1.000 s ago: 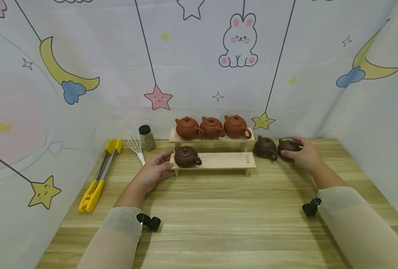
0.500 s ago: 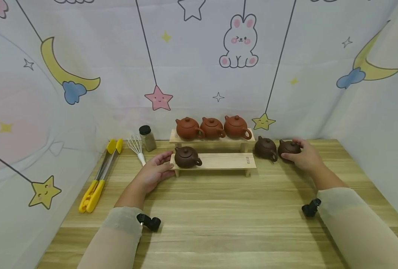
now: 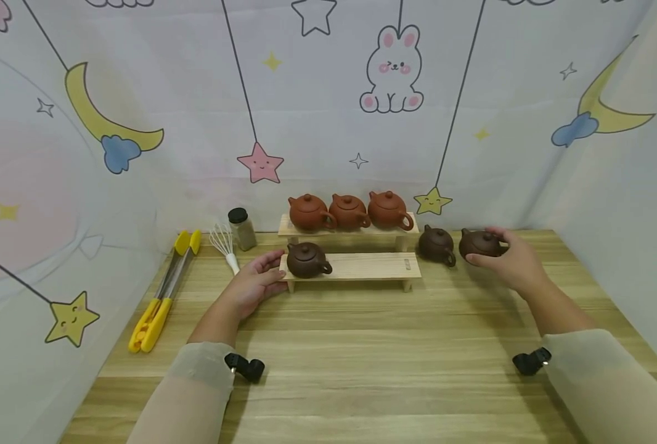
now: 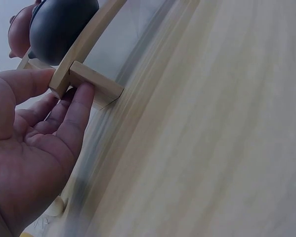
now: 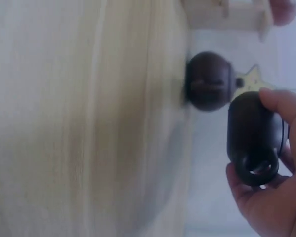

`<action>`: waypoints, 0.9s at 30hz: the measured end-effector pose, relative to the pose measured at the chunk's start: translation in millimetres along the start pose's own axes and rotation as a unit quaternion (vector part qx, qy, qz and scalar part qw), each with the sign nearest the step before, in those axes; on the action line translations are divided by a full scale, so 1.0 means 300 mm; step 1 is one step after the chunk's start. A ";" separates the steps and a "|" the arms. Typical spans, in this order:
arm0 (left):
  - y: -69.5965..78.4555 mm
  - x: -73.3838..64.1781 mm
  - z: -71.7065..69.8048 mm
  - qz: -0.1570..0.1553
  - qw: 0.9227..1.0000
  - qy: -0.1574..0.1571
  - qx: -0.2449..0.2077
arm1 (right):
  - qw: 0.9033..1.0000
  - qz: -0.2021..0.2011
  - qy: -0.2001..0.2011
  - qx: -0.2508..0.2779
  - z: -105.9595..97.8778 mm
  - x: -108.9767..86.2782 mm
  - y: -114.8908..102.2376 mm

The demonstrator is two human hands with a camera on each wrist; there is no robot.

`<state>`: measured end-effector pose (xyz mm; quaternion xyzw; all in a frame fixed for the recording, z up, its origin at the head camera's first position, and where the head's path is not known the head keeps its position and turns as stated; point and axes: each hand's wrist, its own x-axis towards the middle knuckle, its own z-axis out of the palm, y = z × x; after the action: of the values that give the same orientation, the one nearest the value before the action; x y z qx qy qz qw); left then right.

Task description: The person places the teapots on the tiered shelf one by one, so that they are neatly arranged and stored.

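Observation:
My right hand (image 3: pixel 514 264) grips a small dark brown teapot (image 3: pixel 477 243) at the table's right rear. In the right wrist view this teapot (image 5: pixel 251 123) hangs off the tabletop, thumb and fingers around its body. Another dark teapot (image 3: pixel 436 245) stands on the table just left of it. My left hand (image 3: pixel 256 283) pinches the left end of the low wooden stand (image 3: pixel 370 265), thumb at the board's edge and fingers by the leg (image 4: pixel 96 81). On that stand's left end sits a third dark teapot (image 3: pixel 306 260); the rest of its board is bare.
Behind, a higher wooden stand (image 3: pixel 362 234) bears three reddish-brown teapots (image 3: pixel 349 213) in a row. At left lie yellow-handled tongs (image 3: pixel 159 308) and a whisk (image 3: pixel 225 246), beside a black-lidded jar (image 3: pixel 243 230). A printed cloth (image 3: pixel 317 111) encloses the table's back and sides.
My right hand has raised the dark teapot from the table and tilted it slightly, its handle now showing at the right. The left hand keeps its hold on the stand.

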<state>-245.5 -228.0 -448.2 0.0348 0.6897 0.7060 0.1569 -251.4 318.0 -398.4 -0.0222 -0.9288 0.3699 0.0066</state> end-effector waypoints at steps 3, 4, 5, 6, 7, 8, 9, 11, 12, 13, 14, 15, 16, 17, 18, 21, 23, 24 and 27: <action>0.001 -0.002 0.000 -0.001 1.000 0.000 0.001 | 1.000 -0.011 -0.003 0.001 0.002 -0.032 -0.032; 0.001 -0.002 0.001 -0.001 1.000 0.000 0.002 | 1.000 -0.016 -0.005 0.000 0.004 -0.043 -0.044; 0.001 -0.001 0.001 -0.001 1.000 0.000 0.003 | 1.000 -0.022 -0.009 0.003 0.007 -0.054 -0.058; 0.002 -0.001 0.001 -0.001 1.000 0.000 0.003 | 1.000 -0.028 -0.013 0.004 0.012 -0.065 -0.072; 0.002 -0.002 0.002 -0.002 1.000 0.001 0.003 | 0.999 -0.037 -0.015 0.004 0.018 -0.074 -0.086; 0.002 -0.001 0.002 -0.002 1.000 0.001 0.003 | 0.999 -0.045 -0.020 0.006 0.024 -0.084 -0.101; 0.002 -0.001 0.002 -0.001 1.000 0.000 0.003 | 0.998 -0.052 -0.026 0.008 0.030 -0.094 -0.117; 0.002 -0.002 0.002 -0.002 1.000 0.000 0.003 | 0.997 -0.064 -0.038 0.019 0.047 -0.110 -0.149; 0.002 -0.003 0.002 -0.002 1.000 0.000 0.004 | 0.996 -0.071 -0.042 0.020 0.056 -0.117 -0.163; 0.002 -0.003 0.001 -0.003 1.000 -0.001 0.004 | 0.996 -0.077 -0.046 0.023 0.065 -0.124 -0.178; 0.001 -0.003 0.001 -0.002 1.000 -0.002 0.004 | 0.995 -0.080 -0.051 0.028 0.075 -0.129 -0.192; 0.001 -0.004 0.000 -0.002 1.000 -0.002 0.004 | 0.994 -0.084 -0.055 0.030 0.085 -0.134 -0.206; 0.001 -0.004 0.000 -0.002 1.000 -0.002 0.003 | 0.994 -0.088 -0.059 0.032 0.097 -0.138 -0.220; 0.001 -0.004 -0.001 -0.001 1.000 -0.003 0.003 | 0.993 -0.093 -0.061 0.034 0.109 -0.140 -0.233; 0.001 -0.003 -0.002 -0.001 1.000 -0.004 0.003 | 0.993 -0.096 -0.062 0.034 0.121 -0.141 -0.245; 0.000 -0.001 -0.002 0.000 1.000 -0.004 0.002 | 0.991 -0.106 -0.071 0.040 0.164 -0.139 -0.281; 0.000 0.000 -0.002 0.001 1.000 -0.004 0.002 | 0.990 -0.109 -0.077 0.046 0.194 -0.134 -0.303; 0.000 0.000 -0.001 0.000 1.000 -0.004 0.003 | 0.989 -0.110 -0.079 0.050 0.209 -0.130 -0.314; 0.002 0.000 0.001 -0.001 1.000 -0.004 0.007 | 0.987 -0.117 -0.090 0.064 0.255 -0.120 -0.348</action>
<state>-245.4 -227.8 -447.7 0.0385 0.6938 0.7011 0.1600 -221.4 188.3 -382.1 0.1207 -0.8963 0.4254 -0.0327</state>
